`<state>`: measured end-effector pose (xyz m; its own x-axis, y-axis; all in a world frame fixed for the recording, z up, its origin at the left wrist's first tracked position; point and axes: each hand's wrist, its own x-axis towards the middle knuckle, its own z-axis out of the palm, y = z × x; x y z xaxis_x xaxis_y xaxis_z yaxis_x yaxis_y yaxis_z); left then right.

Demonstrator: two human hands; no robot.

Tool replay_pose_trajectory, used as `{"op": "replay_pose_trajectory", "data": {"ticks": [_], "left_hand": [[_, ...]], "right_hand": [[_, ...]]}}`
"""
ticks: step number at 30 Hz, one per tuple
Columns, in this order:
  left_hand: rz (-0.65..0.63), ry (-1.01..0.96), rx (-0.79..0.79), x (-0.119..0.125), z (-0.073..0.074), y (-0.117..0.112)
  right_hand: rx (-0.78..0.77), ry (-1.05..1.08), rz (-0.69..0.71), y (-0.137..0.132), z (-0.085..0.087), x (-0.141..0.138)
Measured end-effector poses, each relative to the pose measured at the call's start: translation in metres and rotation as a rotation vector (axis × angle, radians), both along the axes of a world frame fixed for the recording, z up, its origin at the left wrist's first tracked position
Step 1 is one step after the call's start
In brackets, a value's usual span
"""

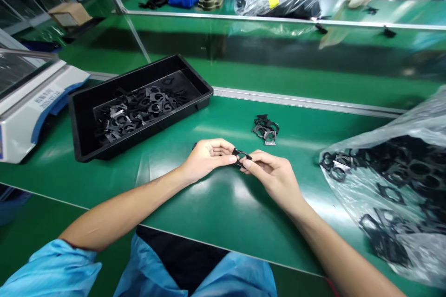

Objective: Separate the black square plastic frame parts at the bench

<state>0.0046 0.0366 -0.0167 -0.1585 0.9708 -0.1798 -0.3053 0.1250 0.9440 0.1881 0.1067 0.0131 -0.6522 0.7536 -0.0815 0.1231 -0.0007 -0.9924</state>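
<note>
Black part (241,154) (long axis left-right) pinched between left hand (205,158) and right hand (270,174)

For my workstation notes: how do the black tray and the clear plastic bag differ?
The black tray is rigid, opaque and open-topped; the plastic bag is soft, crumpled and see-through. The tray lies left of the left hand, the bag right of the right hand; both hands pinch a small black part. Tray and bag rest on the green table and hold black parts.
</note>
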Motion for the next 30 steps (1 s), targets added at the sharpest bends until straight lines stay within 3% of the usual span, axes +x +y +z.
{"op": "replay_pose_trajectory", "data": {"ticks": [8,13,23,30], "left_hand": [[-0.030,-0.069,-0.020,0.0011,0.0005,-0.0005],[-0.009,0.019,-0.042,0.0012,0.0017,-0.0009],[0.033,0.007,-0.007,0.0031,0.0028,-0.0016],[0.053,0.039,-0.018,0.0039,0.0083,-0.0012]], "right_hand": [[0.057,-0.040,-0.012,-0.0026,-0.0016,0.0025],[0.071,-0.072,-0.047,-0.0013,-0.0024,0.0016],[-0.286,0.049,-0.058,0.0006,-0.0021,-0.0022],[-0.369,0.090,-0.003,0.0009,-0.0055,-0.0032]]}}
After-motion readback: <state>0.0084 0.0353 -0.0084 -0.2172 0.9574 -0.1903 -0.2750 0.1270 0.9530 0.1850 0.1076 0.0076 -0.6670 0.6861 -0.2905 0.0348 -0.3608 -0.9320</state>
